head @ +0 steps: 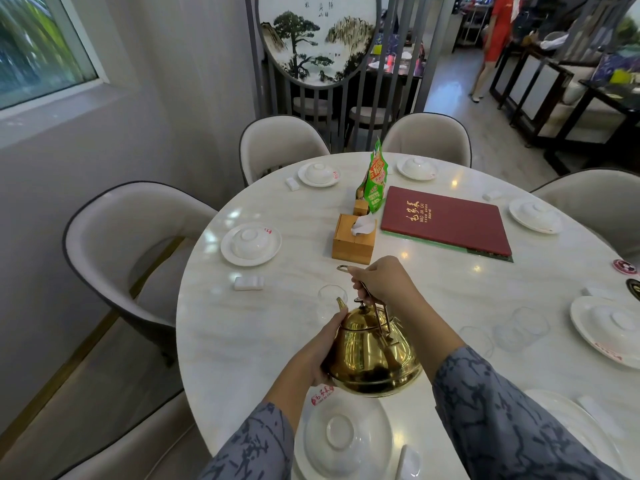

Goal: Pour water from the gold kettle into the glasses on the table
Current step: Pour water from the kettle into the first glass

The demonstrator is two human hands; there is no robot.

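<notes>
The gold kettle (372, 355) hangs over the near part of the round white table (433, 306), tilted with its spout toward a clear glass (331, 299) just beyond. My right hand (381, 280) grips the kettle's raised handle from above. My left hand (320, 351) is pressed against the kettle's left side, supporting the body. No stream of water is visible. Two more clear glasses (476, 341) (523, 330) stand to the right.
A wooden tissue box (353, 242), a green snack bag (375, 180) and a red menu (446, 220) lie mid-table. White plates with upturned bowls (251, 244) (346, 441) (613, 329) ring the table. Grey chairs surround it. A person in red stands far back right.
</notes>
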